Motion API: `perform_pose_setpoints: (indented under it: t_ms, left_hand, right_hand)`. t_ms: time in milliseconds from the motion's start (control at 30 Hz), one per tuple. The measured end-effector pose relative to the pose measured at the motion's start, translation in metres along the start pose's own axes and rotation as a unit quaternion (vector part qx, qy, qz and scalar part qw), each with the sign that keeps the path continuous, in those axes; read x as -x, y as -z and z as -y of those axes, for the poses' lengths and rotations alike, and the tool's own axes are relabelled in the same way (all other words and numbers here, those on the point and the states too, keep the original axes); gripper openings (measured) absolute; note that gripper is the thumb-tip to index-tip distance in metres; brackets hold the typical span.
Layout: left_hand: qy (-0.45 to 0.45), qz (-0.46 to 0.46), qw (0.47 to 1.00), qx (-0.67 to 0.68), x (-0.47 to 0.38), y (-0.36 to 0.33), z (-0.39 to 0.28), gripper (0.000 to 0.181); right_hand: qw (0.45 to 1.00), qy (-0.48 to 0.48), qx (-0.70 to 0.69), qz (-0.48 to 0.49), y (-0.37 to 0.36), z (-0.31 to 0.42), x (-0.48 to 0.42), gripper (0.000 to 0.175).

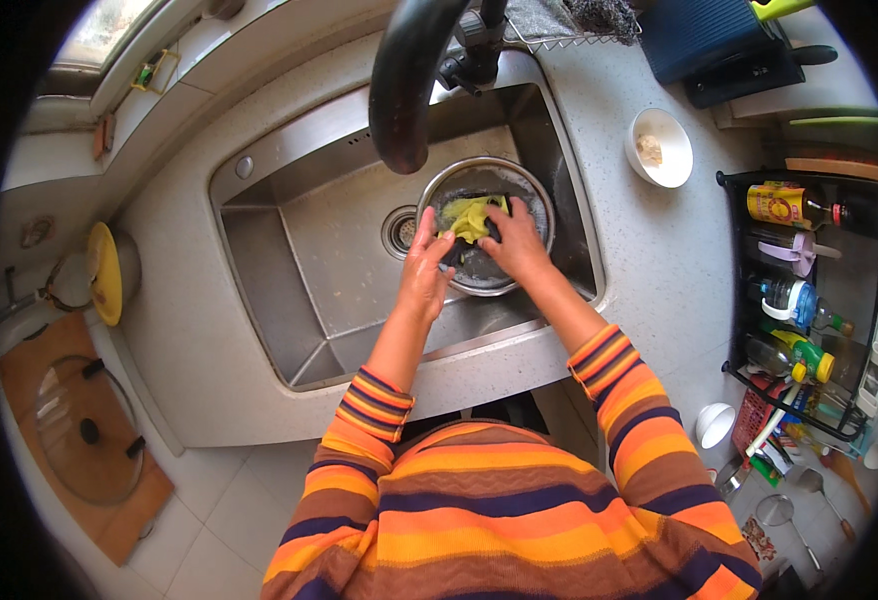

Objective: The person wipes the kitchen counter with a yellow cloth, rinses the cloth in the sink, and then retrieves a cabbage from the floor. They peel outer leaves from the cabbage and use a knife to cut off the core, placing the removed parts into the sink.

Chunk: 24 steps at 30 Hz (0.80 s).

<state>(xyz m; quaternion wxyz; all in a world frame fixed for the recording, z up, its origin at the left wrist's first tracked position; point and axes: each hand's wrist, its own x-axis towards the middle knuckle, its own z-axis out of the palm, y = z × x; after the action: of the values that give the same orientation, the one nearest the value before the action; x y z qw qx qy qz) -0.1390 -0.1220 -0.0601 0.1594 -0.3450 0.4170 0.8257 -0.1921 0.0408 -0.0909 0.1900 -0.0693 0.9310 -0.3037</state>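
A round stainless steel basin stands in the right part of the sink, with cloudy, sudsy water in it. In the basin is a bunched yellow-green cloth with dark parts, apparently wet. My left hand grips its lower left side near a dark part, index finger stretched up along the basin's left rim. From the right, my right hand holds the cloth's dark right end with curled fingers. My fingers and the folds hide part of the cloth.
The steel sink has a drain left of the basin. A black faucet arches over it. On the right counter stand a white bowl with pale contents and a black rack of bottles. A glass lid lies at left.
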Motion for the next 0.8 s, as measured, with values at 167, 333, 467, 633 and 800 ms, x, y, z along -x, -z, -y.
perform_pose_setpoints:
  t_ms: [167,333,467,633,800]
  left_hand:
    - [0.024,0.014,1.000,0.012,0.000,0.018,-0.002,0.071]
    - [0.046,-0.006,0.999,0.019,-0.001,0.012,0.000,0.067]
    - [0.076,-0.032,0.997,0.004,-0.018,0.001,0.007,0.070]
    - [0.138,-0.004,0.988,0.070,-0.064,0.005,0.030,0.079]
    - [0.129,0.098,0.937,0.310,-0.083,-0.002,0.039,0.048]
  right_hand:
    - [0.991,0.005,0.116,0.069,-0.040,-0.010,-0.007,0.051]
    - [0.997,0.065,-0.006,0.028,-0.004,0.011,-0.007,0.033]
    - [0.986,0.094,-0.127,0.047,0.069,0.058,0.011,0.024]
    - [0.946,0.196,-0.259,0.019,0.151,0.115,0.043,0.019]
    - [0.898,0.135,-0.419,-0.009,0.154,0.115,0.062,0.035]
